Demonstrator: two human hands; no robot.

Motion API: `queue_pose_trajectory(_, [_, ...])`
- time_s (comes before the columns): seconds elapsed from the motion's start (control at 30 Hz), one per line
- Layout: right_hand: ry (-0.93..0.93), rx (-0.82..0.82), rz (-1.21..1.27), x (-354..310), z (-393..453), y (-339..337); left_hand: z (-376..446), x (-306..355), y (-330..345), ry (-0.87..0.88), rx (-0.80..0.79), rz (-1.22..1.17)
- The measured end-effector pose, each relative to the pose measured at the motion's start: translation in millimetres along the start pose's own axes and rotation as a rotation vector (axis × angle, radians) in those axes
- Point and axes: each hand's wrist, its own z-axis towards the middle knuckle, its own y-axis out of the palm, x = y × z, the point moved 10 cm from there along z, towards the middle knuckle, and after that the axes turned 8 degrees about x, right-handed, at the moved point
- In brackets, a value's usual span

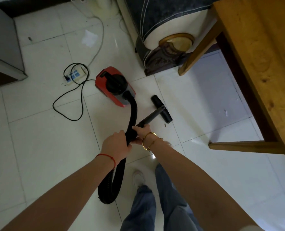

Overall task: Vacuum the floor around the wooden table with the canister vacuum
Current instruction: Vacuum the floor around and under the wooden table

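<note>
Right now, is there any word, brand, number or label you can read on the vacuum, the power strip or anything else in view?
None can be read.
Red canister vacuum: no brand or label shows on its shell.
Power strip: blue patches on its face, too small and blurred to tell whether they carry text.
Wooden table: only wood grain.
Paper scrap on the floor: blank from here.

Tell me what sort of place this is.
Probably a room in a home, likely a living room: a white tiled floor, an upholstered sofa arm with carved trim, a wooden table and a power strip lying on the floor.
</note>
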Motion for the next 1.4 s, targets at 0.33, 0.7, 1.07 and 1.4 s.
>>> queue_pose_trajectory(0.33, [0.006,0.004,-0.052,-9.8,2.9,2.0,5.7,-0.3,-1.0,-0.043,0.012,-0.048])
queue_pose_trajectory(0.7, [-0.03,-0.026,-0.079,-103.2,40.7,-35.6,74.4,70.0,-22.6,-0.048,0.005,-0.107])
queue_pose_trajectory(1.07, [-0.026,0.055,-0.108,-194.7,76.5,-85.2,145.4,151.6,-36.9,-0.023,-0.022,-0.136])
queue_pose_trajectory(1.4, [-0.009,0.072,-0.025,-210.8,75.3,-94.2,143.8,180.2,-61.5,0.095,0.122,0.05])
